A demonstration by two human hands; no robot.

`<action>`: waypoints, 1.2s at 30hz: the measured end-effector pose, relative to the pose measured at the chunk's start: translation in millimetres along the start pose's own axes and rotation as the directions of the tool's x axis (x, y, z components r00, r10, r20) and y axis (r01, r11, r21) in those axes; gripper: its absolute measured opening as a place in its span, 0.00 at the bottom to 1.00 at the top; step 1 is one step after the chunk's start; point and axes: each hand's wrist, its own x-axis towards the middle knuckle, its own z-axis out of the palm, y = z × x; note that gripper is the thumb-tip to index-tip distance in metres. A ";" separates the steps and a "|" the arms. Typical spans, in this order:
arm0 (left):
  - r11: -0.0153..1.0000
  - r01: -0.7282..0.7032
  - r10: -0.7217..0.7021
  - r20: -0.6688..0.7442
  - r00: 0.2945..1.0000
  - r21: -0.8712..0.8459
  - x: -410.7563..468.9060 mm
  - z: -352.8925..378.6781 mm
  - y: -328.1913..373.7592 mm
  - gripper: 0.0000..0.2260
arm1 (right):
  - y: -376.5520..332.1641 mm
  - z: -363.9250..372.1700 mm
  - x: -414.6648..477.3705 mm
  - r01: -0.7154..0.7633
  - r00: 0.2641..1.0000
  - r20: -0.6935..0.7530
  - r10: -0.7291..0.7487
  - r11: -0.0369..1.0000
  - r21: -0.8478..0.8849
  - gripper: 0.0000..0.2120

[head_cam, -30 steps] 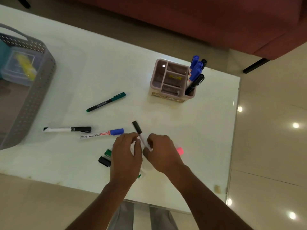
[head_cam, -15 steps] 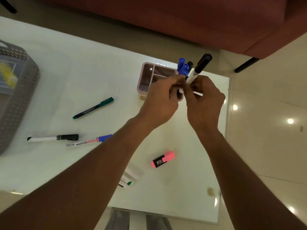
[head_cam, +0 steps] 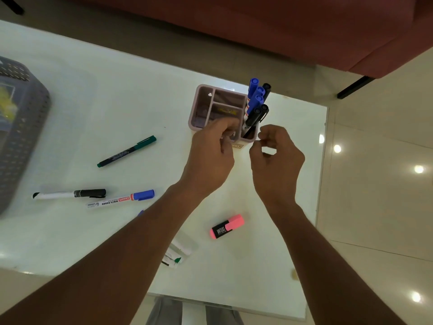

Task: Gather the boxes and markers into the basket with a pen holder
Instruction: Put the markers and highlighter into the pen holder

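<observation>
A pink pen holder (head_cam: 203, 106) stands at the back of the white table (head_cam: 117, 90). Its right compartment holds several blue and black markers (head_cam: 256, 102). My left hand (head_cam: 210, 156) hovers at the holder's front wall, fingers loosely curled and empty. Just right of the holder is my right hand (head_cam: 276, 160), also empty with its fingers apart. Loose on the table lie a green marker (head_cam: 127, 151), a black-capped marker (head_cam: 70, 194), a blue-capped whiteboard marker (head_cam: 121, 199) and a pink highlighter (head_cam: 227, 226). My left forearm partly hides another marker (head_cam: 180, 250).
A grey perforated basket (head_cam: 23, 127) sits at the table's left edge, with a clear box (head_cam: 5, 102) of yellow items inside. A red sofa (head_cam: 281, 31) runs along the far side. The table's right edge (head_cam: 324, 160) borders a glossy tiled floor.
Both hands carried a black-capped marker from the near table up to the holder and let it go into the right compartment. The hands are now empty and drawn slightly back.
</observation>
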 end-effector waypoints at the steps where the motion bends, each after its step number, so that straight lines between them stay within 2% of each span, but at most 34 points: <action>1: 1.000 0.005 -0.005 -0.011 1.000 0.008 -4.4 -0.9 -2.3 0.14 | -0.3 0.6 -2.5 -0.009 1.000 0.008 0.009 1.000 0.004 0.09; 6: 0.989 0.143 -0.138 -0.111 0.984 0.045 -41.1 -13.1 -17.8 0.11 | -6.3 10.2 -31.1 -0.091 0.990 0.110 0.086 0.995 0.044 0.08; 9: 0.967 0.246 -0.227 -0.207 0.952 0.069 -69.3 -31.2 -33.5 0.07 | -9.6 24.3 -63.0 -0.116 0.949 0.297 0.106 0.993 0.017 0.08; 11: 0.929 0.366 -0.335 -0.297 0.894 0.052 -85.7 -48.8 -45.1 0.04 | -11.7 35.6 -86.2 -0.090 0.883 0.461 0.088 0.996 -0.016 0.08; 13: 0.845 0.534 -0.493 -0.410 0.768 -0.016 -102.4 -65.9 -56.8 0.02 | -13.3 45.6 -108.3 -0.060 0.763 0.638 0.104 0.994 -0.090 0.10; 16: 0.658 0.741 -0.679 -0.528 0.510 -0.131 -131.9 -82.9 -69.1 0.04 | -14.6 60.3 -138.9 0.042 0.595 0.784 0.178 0.967 -0.251 0.16; 17: 0.583 0.791 -0.736 -0.536 0.415 -0.188 -141.9 -86.0 -71.4 0.06 | -16.3 64.7 -147.8 0.077 0.569 0.796 0.205 0.951 -0.300 0.17; 19: 0.410 0.854 -0.849 -0.475 0.229 -0.320 -160.9 -84.7 -71.4 0.09 | -18.7 70.0 -161.3 0.132 0.576 0.785 0.228 0.922 -0.365 0.15; 20: 0.322 0.877 -0.898 -0.410 0.162 -0.357 -169.8 -82.6 -71.8 0.11 | -20.3 72.6 -167.0 0.146 0.593 0.773 0.227 0.913 -0.380 0.13; 21: 0.250 0.894 -0.937 -0.326 0.126 -0.371 -176.6 -79.5 -72.3 0.14 | -22.0 74.6 -171.5 0.151 0.612 0.759 0.222 0.909 -0.388 0.10; 23: 0.168 0.915 -0.981 -0.151 0.120 -0.366 -183.9 -71.9 -75.0 0.17 | -27.0 79.6 -178.4 0.145 0.630 0.742 0.227 0.905 -0.400 0.08; 24: 0.164 0.915 -0.985 -0.106 0.134 -0.370 -183.7 -67.3 -76.2 0.16 | -28.6 82.2 -180.8 0.140 0.627 0.742 0.236 0.903 -0.406 0.09; 27: 0.208 0.899 -0.978 -0.104 0.181 -0.385 -173.7 -59.9 -77.6 0.11 | -34.6 90.9 -181.2 0.096 0.615 0.742 0.267 0.908 -0.407 0.11; 30: 0.264 0.889 -0.964 -0.100 0.245 -0.373 -160.4 -59.2 -78.8 0.07 | -33.3 95.7 -174.1 -0.021 0.612 0.730 0.303 0.930 -0.368 0.08; 33: 0.332 0.911 -0.941 -0.016 0.339 -0.246 -157.6 -66.6 -85.3 0.06 | -31.1 93.3 -163.8 -0.153 0.553 0.748 0.367 0.927 -0.341 0.07; 36: 0.438 0.853 -0.867 0.117 0.484 -0.284 -161.6 -79.1 -84.8 0.06 | -34.7 82.5 -150.2 -0.254 0.507 0.766 0.396 0.917 -0.306 0.08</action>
